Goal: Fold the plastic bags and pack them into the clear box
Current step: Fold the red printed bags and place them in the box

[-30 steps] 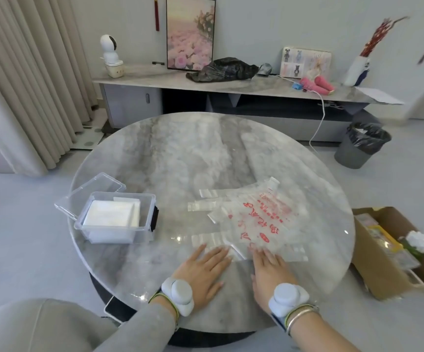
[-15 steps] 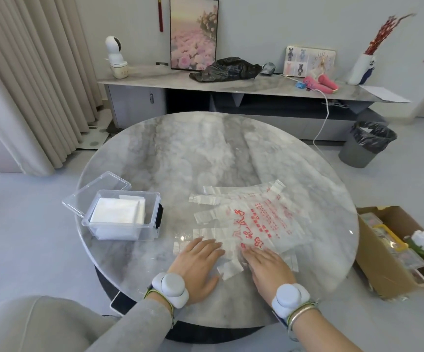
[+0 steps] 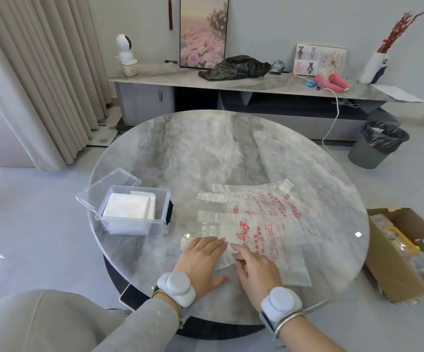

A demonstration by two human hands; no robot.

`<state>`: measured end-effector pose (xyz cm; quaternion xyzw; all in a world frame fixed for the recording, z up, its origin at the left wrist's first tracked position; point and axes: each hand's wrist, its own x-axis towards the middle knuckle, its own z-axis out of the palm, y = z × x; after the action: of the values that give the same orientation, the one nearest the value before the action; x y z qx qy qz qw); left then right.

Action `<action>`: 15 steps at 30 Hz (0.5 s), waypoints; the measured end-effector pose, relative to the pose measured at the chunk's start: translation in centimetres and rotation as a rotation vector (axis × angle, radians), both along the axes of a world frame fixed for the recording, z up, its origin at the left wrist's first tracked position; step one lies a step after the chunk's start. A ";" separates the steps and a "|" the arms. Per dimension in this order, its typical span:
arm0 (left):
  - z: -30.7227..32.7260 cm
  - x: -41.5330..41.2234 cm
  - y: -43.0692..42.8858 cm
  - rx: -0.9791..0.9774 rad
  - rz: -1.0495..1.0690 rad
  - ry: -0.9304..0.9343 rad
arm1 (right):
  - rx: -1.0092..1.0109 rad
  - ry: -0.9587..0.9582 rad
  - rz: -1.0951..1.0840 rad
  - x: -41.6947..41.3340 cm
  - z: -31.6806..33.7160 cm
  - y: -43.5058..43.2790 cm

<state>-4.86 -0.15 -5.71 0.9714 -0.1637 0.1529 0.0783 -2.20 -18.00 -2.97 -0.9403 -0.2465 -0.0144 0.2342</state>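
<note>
On the round table, near its front edge, the left hand lies flat, fingers straight, on the near-left end of the red-printed plastic bags. A second ago the hands lay apart. Now the right hand sits just beside the left, fingers bent onto the film; whether they pinch it I cannot tell. A bag corner now juts between them. Left of the pile stands the clear box, apart from it, with folded bags inside.

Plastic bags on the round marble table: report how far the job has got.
Done: the clear plastic box holds a stack of folded white bags. In hand: left hand and right hand press the edge of the nearest red-printed clear bag. Left: the other red-printed bags lie unfolded.
</note>
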 end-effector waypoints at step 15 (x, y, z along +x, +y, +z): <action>1.4 -2.7 4.1 -0.154 0.095 0.051 | -0.282 -0.112 0.132 -1.2 0.5 -3.1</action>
<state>-7.57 3.99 -4.29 0.9728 -0.1034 0.1436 0.1495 -3.45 -21.06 -2.46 -0.9433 -0.3201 -0.0167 0.0863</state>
